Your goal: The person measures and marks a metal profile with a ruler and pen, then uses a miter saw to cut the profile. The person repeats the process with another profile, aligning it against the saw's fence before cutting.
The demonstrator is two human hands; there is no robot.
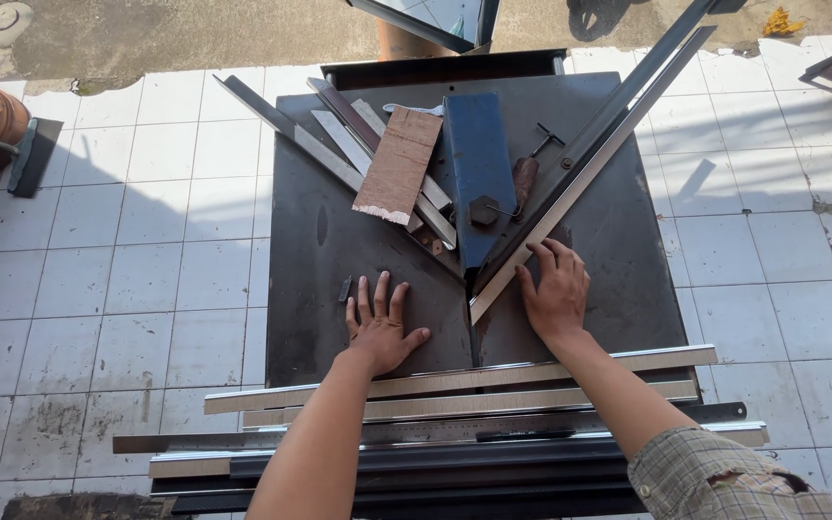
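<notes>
Nearest the camera, a stack of long aluminium profiles (455,404) is lying crosswise over the front edge of the dark metal work table (310,289), under both forearms. Just beyond them the left hand (380,323) is resting flat on the table top with fingers spread, holding nothing. The right hand (556,289) is pressing its curled fingertips (543,252) against the near, mitred end of a long aluminium bar (585,169) that is running diagonally away to the upper right; it is touching rather than pinching, the palm lying open on the table. By my judgement the step in hand is seating this bar against the angled guide, and the next move is calling for firm steadying pressure near the tip so that it is not sliding. Left of those fingertips a blue steel plate (479,173) is pointing down toward the bar's end, and farther left a brown wooden board (400,164) is lying over several short metal strips (339,135).
</notes>
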